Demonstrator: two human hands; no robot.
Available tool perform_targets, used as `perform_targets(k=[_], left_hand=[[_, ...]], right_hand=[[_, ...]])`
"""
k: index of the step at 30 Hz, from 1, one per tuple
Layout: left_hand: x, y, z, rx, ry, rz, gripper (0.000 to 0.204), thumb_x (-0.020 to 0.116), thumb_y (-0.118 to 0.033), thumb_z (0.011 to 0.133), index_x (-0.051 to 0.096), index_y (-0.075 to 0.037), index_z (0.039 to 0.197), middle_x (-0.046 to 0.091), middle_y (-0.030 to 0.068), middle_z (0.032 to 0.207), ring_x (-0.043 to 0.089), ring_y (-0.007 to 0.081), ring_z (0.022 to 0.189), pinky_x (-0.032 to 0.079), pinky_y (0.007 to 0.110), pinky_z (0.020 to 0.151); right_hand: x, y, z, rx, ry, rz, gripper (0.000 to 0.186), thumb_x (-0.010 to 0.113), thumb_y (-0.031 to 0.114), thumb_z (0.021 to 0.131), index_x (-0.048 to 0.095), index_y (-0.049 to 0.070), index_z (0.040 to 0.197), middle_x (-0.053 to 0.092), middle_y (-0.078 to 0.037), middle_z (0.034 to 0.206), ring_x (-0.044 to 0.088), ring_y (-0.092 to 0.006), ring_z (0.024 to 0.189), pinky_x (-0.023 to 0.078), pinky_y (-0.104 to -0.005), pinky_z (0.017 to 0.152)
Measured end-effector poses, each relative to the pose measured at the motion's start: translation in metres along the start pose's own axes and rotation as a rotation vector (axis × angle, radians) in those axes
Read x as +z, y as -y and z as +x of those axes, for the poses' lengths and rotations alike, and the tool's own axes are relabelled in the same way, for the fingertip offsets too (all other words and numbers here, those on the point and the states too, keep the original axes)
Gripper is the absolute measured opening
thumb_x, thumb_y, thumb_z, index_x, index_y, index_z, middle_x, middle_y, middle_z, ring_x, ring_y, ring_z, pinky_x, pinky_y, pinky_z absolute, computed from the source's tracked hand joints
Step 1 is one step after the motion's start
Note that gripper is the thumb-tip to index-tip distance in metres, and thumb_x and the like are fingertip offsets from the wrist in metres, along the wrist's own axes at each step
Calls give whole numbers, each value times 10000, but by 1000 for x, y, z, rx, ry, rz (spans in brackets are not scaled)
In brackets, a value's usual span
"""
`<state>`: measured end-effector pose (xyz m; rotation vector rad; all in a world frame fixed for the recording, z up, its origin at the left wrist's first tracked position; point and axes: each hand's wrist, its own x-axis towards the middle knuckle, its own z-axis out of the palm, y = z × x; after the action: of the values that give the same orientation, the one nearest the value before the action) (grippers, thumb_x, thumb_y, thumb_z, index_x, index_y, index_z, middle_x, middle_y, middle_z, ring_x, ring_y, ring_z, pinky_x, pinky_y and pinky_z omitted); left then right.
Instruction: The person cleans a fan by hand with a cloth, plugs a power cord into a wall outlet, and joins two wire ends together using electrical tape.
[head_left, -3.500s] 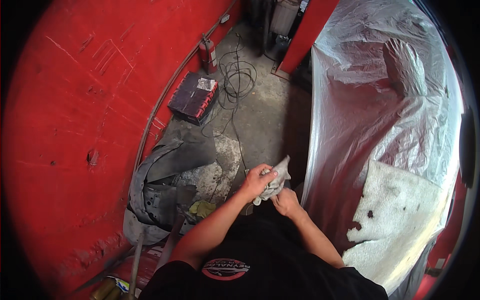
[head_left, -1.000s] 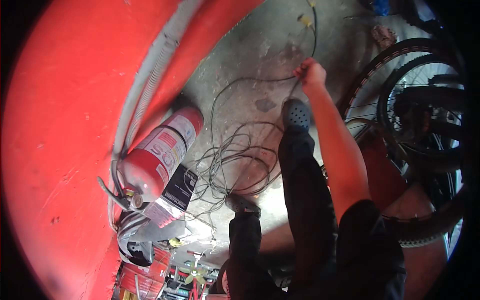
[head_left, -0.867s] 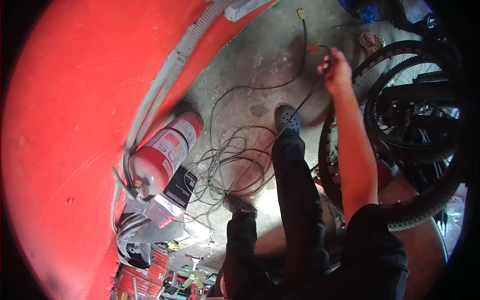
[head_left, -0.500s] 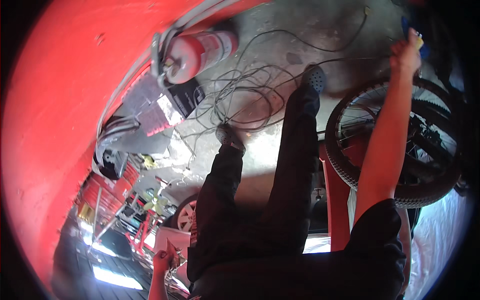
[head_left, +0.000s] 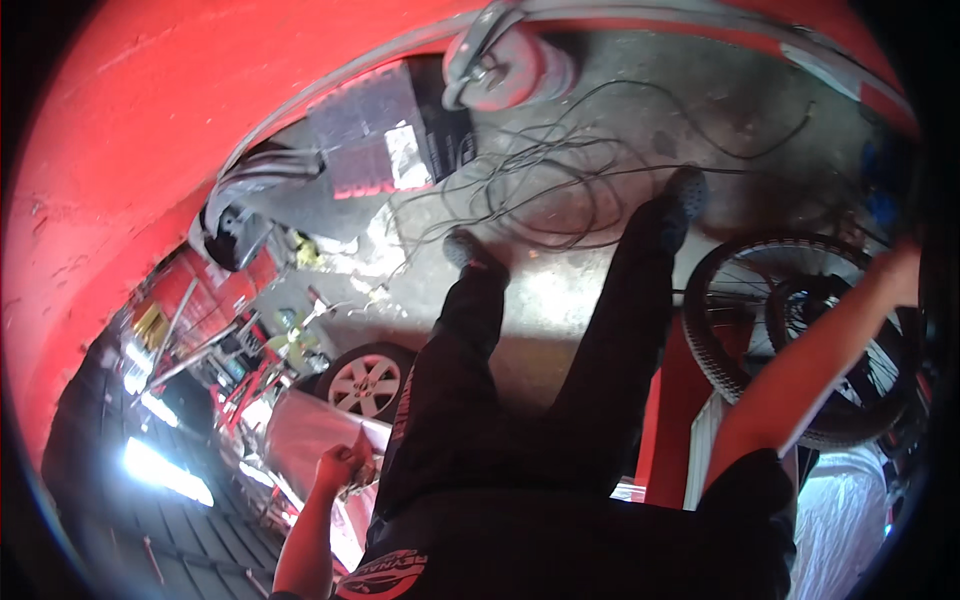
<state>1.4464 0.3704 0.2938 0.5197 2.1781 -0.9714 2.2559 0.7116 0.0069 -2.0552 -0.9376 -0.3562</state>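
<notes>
My left hand (head_left: 338, 466) is closed beside my left thigh, fingers wrapped round a crumpled, reddish-brown pointed piece (head_left: 366, 456); its material is unclear. My right arm stretches forward and right across a bicycle wheel (head_left: 716, 370) with a knobbly black tyre. At the dark right rim, my right hand (head_left: 903, 272) is partly cut off, its fingers hidden. Beyond it sits a blue object (head_left: 882, 190), too dim to name. A thin dark cable (head_left: 740, 172) runs from the loose coils on the floor toward the right.
A reddish cylinder (head_left: 520, 75) stands by the red wall (head_left: 190, 110). Near it lie a dark flattened box (head_left: 365, 125) and tangled cable around my feet. A silver-spoked car wheel (head_left: 366, 384) and a small fan (head_left: 292, 340) are at left. Clear plastic sheeting (head_left: 840, 520) hangs at lower right.
The view has turned, shifting the wall, cylinder and floor things. My right hand has moved toward the right rim, apart from the blue object. My left hand stays closed on the crumpled piece.
</notes>
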Motion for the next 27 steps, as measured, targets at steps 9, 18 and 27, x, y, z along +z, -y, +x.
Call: perform_targets(k=[9, 18, 27], left_hand=[[14, -57, 59, -117, 86, -106, 391, 659, -422, 866, 619, -43, 955, 602, 36, 636, 563, 151, 568, 453, 318, 554], [13, -85, 70, -48, 86, -46, 433, 593, -340, 885, 503, -68, 1209, 477, 0, 565, 453, 132, 479, 380, 310, 455], [5, 23, 69, 1009, 22, 674, 601, 526, -258, 903, 388, -93, 1464, 351, -37, 495, 342, 113, 391, 306, 303, 355]], right_hand=[[91, 32, -131, 476, 441, 333, 368, 663, 267, 937, 636, -18, 1168, 701, -150, 978, 639, -171, 913, 493, -320, 836], [162, -8, -129, 610, 403, 563, 357, 682, 197, 920, 634, -71, 1150, 685, -75, 923, 602, -155, 842, 478, -291, 775], [162, -23, -109, 710, 355, 577, 208, 672, 203, 933, 672, 45, 1068, 570, 35, 745, 396, -33, 534, 302, -215, 480]])
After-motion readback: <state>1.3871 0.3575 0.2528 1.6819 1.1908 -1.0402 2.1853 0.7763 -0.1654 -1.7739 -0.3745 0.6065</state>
